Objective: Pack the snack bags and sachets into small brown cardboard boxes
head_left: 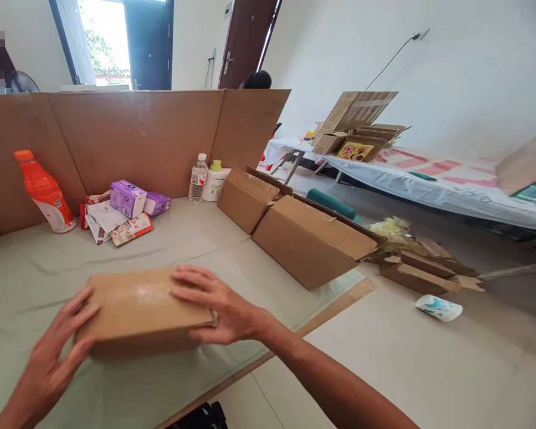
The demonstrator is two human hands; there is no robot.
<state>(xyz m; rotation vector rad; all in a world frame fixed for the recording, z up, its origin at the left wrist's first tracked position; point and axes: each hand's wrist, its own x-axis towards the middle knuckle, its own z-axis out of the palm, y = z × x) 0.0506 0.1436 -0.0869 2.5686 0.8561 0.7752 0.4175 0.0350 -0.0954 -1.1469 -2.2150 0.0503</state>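
Note:
A closed brown cardboard box [138, 310] with clear tape along its top lies in front of me on the cloth-covered table. My left hand [56, 351] is against the box's left end, its fingers bent over the edge. At the right end, my right hand [218, 304] lays its fingers over the top and its thumb low on the near corner. Between them the two hands grip the box. Its underside is hidden, so I cannot tell whether it touches the cloth.
Behind the box lie purple tissue packs [129, 199] and flat packets [111, 220]. An orange-capped bottle [47, 193], a water bottle [198, 180] and a white bottle [214, 183] stand by the cardboard wall [143, 143]. Open boxes [306, 238] line the right edge. A paper cup [439, 308] lies on the floor.

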